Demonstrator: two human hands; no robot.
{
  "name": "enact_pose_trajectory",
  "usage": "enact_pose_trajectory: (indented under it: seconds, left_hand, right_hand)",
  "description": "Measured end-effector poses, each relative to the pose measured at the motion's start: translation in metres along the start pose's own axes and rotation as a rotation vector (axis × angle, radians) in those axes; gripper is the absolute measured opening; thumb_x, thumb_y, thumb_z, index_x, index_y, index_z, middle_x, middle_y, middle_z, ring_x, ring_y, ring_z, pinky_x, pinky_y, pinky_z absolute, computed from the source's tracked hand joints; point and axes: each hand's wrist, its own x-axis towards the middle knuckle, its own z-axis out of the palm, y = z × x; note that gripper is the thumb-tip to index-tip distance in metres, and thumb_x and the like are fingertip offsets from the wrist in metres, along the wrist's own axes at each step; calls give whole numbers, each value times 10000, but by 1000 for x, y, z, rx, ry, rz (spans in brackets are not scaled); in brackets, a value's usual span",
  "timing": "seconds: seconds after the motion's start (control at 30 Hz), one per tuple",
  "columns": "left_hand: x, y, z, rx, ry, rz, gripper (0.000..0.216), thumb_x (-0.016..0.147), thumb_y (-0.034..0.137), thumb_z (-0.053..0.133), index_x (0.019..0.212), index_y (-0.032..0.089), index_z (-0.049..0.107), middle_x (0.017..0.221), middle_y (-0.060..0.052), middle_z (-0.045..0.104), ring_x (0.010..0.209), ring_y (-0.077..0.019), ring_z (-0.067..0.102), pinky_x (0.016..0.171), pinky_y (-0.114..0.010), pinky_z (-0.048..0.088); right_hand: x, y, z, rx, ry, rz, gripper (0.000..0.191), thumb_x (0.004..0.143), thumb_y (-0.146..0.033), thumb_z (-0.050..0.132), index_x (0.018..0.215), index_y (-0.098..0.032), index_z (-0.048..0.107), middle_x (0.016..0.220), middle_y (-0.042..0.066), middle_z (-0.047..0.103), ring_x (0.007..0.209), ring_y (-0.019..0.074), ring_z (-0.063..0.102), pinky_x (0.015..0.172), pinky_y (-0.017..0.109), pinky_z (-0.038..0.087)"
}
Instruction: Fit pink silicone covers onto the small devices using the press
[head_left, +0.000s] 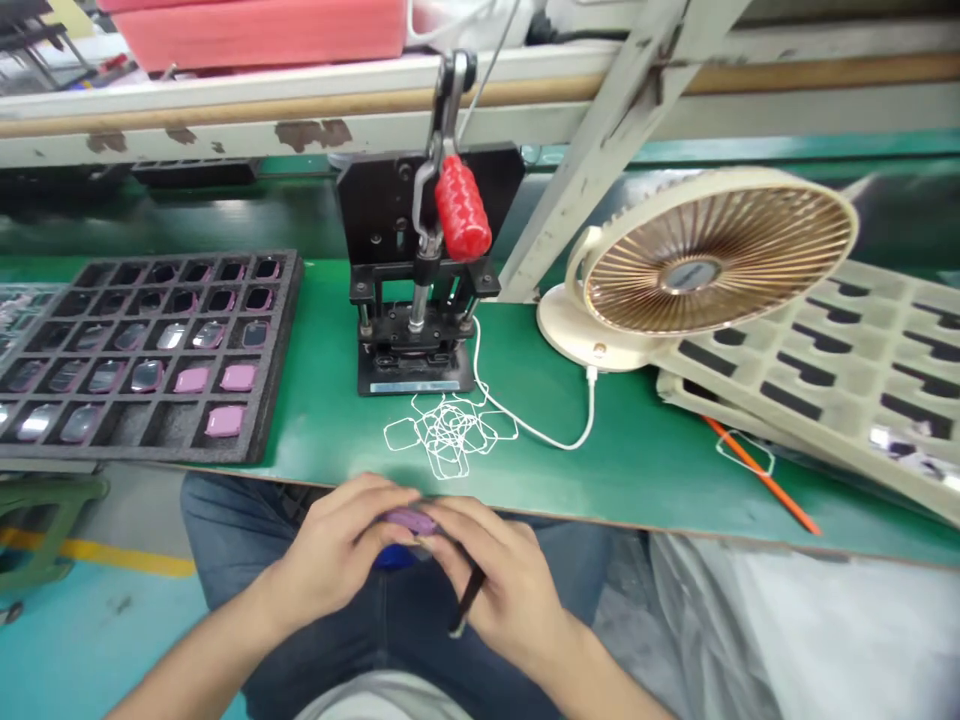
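Both hands meet over my lap, just in front of the green table edge [600,520]. My left hand [337,550] pinches a small purple piece [411,520] from the left, fingers closed round it. My right hand [499,575] touches the same piece with its fingertips and also grips a thin black tool [469,600] that points down. A blue bit [394,558] shows under the piece. On the table ahead lies a heap of thin white rings [450,430], in front of a black hand press [416,290] with a red handle [461,208].
A black foam tray [281,330] on the left holds several shiny and purple pieces. A beige fan [697,265] stands to the right, its white cable [555,435] trailing forward. Beige trays [840,380] lie stacked at far right, with an orange stick [765,478] beside them.
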Motion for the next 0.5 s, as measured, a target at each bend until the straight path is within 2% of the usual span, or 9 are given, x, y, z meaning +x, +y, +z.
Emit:
enact_pose_trajectory:
  seconds: [0.07,0.1,0.2,0.23,0.27,0.3,0.37,0.43,0.5]
  left_hand:
    - [9,4,-10,67,-19,40,275,1011,163,694,1257,256,775,1077,-69,813,963,-193,780,878,-291,628]
    - [16,5,-15,110,10,70,247,1012,164,692,1220,257,787,1071,-66,820,962,-194,782,877,-294,628]
    - [50,1,-23,274,159,176,189,1007,189,713,1160,250,804,1090,-64,840,1006,-215,786,933,-338,625]
    - [64,-3,-23,321,189,202,178,1011,202,710,1156,244,805,1110,-69,841,1035,-226,785,962,-362,622]
    - [78,-8,-23,357,201,220,173,1017,216,704,1157,235,803,1128,-75,841,1056,-237,785,983,-387,619]
    - [92,-14,-22,382,197,227,169,1021,225,697,1154,226,802,1138,-81,841,1065,-246,786,991,-407,619]
    - [112,-28,-18,409,178,222,157,1016,229,701,1132,209,805,1122,-96,844,1046,-267,794,968,-438,630]
    - [122,-40,-13,424,167,215,146,1000,230,720,1112,196,807,1091,-108,847,1010,-288,801,935,-460,639]
    - [122,-48,-10,439,155,215,153,1004,229,711,1121,197,804,1093,-111,847,1007,-296,802,927,-470,639]
  right_hand:
    - [23,2,-24,-51,-59,-43,182,1080,-217,627,1220,-226,742,1102,62,792,934,181,789,787,258,653]
    - [40,1,-39,-101,-29,-69,167,1080,-225,631,1191,-233,755,1086,53,798,937,183,790,820,269,658]
    - [104,-4,-86,-305,297,-170,173,1069,-255,678,1214,-256,773,1144,59,802,1022,204,783,933,312,651]
    - [128,-7,-98,-350,397,-222,222,1065,-292,701,1277,-256,759,1221,76,786,1065,211,776,941,312,647]
    - [150,-9,-107,-380,431,-276,314,1064,-344,715,1363,-248,723,1326,95,750,1125,218,761,946,304,640]
    - [170,-10,-112,-400,415,-339,413,1058,-410,725,1430,-234,683,1420,108,702,1182,227,743,944,292,635]
    - [201,-11,-110,-441,285,-459,521,1058,-508,700,1487,-220,633,1525,100,631,1272,239,705,950,272,627]
    - [219,-8,-100,-494,199,-550,437,1091,-493,651,1433,-222,661,1491,64,663,1284,224,702,945,259,627]
    - [228,-8,-91,-517,222,-600,320,1125,-425,610,1347,-211,697,1384,42,732,1231,193,731,940,249,624]
